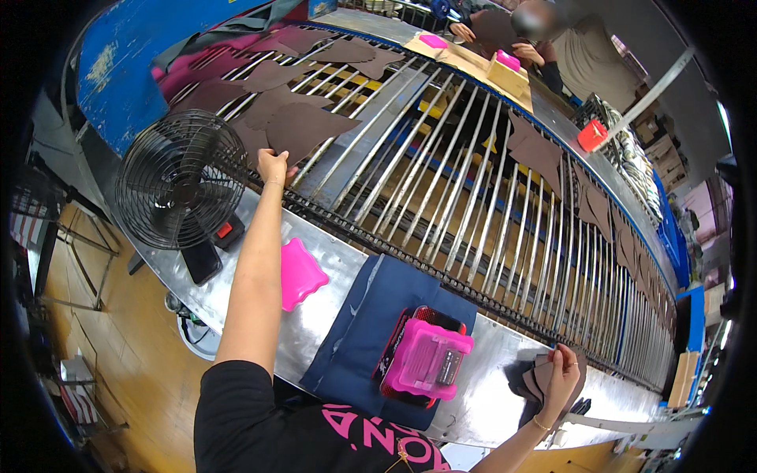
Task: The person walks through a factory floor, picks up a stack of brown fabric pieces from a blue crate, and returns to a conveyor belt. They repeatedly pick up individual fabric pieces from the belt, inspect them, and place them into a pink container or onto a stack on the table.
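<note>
My left hand reaches over the conveyor's near edge. Its fingers are closed at the lower edge of a flat brown cut piece, which overlaps other brown pieces on the metal bars. It cannot be seen whether the material is cloth or leather. Low on the right, my right hand has its fingertips pinched together at a small stack of brown cut pieces on the metal worktop. Part of that stack is hidden behind the hand.
A wire-cage fan stands left of my left arm, with a phone beside it. A pink lid and a pink plastic box on blue cloth lie before me. Across the bar conveyor sits another person.
</note>
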`<state>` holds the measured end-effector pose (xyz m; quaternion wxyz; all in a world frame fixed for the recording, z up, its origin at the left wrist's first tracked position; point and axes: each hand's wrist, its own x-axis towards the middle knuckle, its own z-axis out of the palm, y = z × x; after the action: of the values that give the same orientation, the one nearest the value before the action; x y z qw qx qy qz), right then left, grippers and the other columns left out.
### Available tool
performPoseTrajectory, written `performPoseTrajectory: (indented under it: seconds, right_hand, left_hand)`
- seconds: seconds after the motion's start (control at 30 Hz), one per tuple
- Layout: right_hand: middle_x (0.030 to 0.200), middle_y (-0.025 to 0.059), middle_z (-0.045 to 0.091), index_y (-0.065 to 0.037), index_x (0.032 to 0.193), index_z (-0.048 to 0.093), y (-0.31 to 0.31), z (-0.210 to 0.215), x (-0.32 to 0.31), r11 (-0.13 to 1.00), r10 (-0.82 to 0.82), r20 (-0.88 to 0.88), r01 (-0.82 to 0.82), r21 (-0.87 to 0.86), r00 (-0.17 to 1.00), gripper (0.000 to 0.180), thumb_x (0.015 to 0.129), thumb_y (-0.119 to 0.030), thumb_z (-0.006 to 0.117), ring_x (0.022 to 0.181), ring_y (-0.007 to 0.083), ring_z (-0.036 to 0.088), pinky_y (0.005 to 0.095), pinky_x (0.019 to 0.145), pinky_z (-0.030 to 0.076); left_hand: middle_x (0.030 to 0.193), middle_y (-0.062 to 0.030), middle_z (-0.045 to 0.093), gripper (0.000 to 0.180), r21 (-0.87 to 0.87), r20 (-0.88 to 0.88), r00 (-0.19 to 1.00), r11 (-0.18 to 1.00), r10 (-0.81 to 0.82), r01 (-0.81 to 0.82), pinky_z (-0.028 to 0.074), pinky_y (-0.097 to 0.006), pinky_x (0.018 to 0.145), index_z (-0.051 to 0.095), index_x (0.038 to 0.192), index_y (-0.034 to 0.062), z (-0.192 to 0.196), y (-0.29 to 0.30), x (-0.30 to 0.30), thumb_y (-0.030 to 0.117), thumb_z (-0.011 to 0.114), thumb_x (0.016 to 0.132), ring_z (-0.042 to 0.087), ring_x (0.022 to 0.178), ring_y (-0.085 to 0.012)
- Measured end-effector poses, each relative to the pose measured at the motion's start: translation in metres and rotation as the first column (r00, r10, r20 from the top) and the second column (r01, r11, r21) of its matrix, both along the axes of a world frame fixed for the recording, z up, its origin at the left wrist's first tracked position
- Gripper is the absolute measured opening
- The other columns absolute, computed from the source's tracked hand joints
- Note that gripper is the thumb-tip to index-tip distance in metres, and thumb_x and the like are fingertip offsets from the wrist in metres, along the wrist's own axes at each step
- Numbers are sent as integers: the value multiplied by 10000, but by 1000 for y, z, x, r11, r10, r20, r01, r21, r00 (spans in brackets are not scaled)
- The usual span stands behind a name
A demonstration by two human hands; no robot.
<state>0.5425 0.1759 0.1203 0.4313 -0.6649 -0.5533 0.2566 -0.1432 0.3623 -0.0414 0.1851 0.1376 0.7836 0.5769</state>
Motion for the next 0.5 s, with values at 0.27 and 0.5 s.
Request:
performPoseTrajectory:
  seconds: [0.27,0.5]
  right_hand:
    - [982,160,658,5,1058,625,-49,-8,69,961,-275,512,249,120,814,213,897,-126,575,924,288,621,328,826,467]
    - [1124,232,601,-23,1205,579,-120,-96,207,667,-513,668,740,-86,539,616,805,-487,644,1047,374,575,451,890,461]
  left_hand:
    - [1163,-182,603,550,-318,-571,777,944,-265,88,441,-473,887,517,1148,105,46,-16,36,483,660,775,574,1064,-396]
    - [675,-17,492,497,-92,-528,616,761,-584,642,408,-277,565,495,1218,25,83,-18,105,307,679,853,462,566,-116]
